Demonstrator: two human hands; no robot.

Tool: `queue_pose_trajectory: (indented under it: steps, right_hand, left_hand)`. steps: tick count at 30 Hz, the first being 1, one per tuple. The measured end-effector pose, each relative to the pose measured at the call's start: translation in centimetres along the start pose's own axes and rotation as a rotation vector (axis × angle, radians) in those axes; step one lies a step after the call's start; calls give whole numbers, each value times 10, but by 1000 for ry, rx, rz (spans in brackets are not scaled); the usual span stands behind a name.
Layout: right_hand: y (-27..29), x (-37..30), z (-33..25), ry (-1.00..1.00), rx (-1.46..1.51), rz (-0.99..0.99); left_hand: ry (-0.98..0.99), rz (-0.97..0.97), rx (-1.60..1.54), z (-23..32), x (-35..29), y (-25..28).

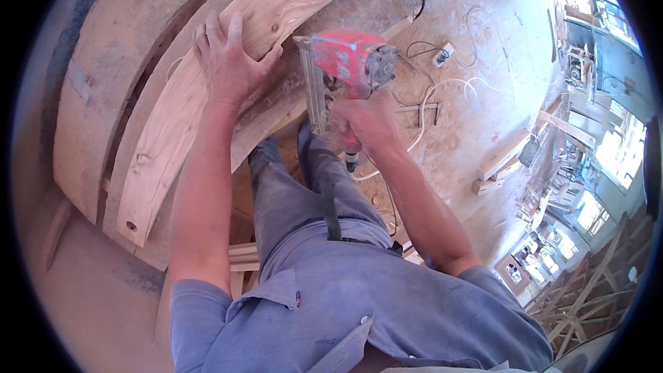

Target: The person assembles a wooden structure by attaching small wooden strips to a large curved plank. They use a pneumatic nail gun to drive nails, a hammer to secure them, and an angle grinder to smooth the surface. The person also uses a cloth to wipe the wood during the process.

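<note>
My right hand (373, 121) is wrapped round the handle of a red nail gun (345, 55), with its metal magazine on the left side facing the workbench. The gun's nose is up beside the edge of a long pale wooden board (166, 141), and from this angle I cannot tell whether it touches. My left hand (233, 69) lies on that board with fingers spread and thumb out over its near edge. Knots show in the board's grain, and a dark hole is at its lower end. It rests on a wider greyish plank (141, 124).
Another broad plank (97, 103) lies beyond, with a dark gap between. On the dusty floor are a pale hose (452, 81), a white power socket (443, 54) and wood blocks (504, 155). Windows and stacked timber line the right side.
</note>
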State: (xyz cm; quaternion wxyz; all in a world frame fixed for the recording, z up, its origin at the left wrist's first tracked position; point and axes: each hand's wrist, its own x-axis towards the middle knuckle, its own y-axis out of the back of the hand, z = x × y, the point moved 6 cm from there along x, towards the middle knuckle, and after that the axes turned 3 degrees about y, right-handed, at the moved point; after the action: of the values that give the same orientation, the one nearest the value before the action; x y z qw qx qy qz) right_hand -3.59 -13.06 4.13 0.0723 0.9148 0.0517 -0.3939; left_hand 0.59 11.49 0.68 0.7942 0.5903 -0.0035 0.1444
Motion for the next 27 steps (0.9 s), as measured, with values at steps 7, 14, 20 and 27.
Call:
queue_pose_trajectory:
  steps: [7, 14, 20, 27]
  right_hand:
    - [-11, 11, -2, 34, -82, 25]
    - [-20, 8, -5, -15, -81, 20]
    - [-23, 5, 0, 8, -99, 66]
    - [-31, -4, -4, 0, -152, 152]
  left_hand:
    - [-30, 53, -97, -3, 9, -1]
    - [-27, 61, -122, -5, 10, 0]
    - [-25, 73, -125, -5, 10, 2]
    - [5, 50, -135, -7, 10, 4]
